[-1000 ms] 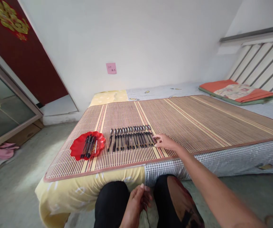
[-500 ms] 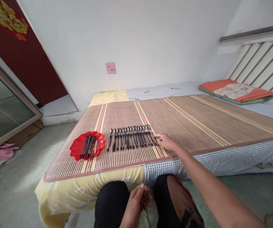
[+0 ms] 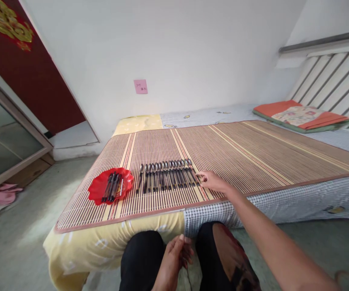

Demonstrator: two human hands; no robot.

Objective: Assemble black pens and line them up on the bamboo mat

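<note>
A row of several black-capped pens (image 3: 170,176) lies side by side on a striped bamboo mat (image 3: 237,161). At the row's right end, my right hand (image 3: 213,180) has its fingertips at the last pen, touching or just beside it; the fingers are slightly apart, with no pen lifted in them. Left of the row sits a red scalloped plate (image 3: 95,186) holding several more pens (image 3: 111,186) and a thin white stick (image 3: 121,186). Between my knees, low in view, my left hand (image 3: 174,256) hangs loosely curled with its fingers apart and nothing visible in it.
The mat covers a bed with a yellow and checked sheet (image 3: 150,224). Folded orange and green bedding (image 3: 301,115) lies at the far right, by a white slatted headboard (image 3: 338,81). A pink note (image 3: 140,86) is stuck to the wall. My knees (image 3: 142,258) press near the bed's front edge.
The view has shifted very slightly. Both hands stay almost where they were, and the pens in the row and on the plate look unchanged.
</note>
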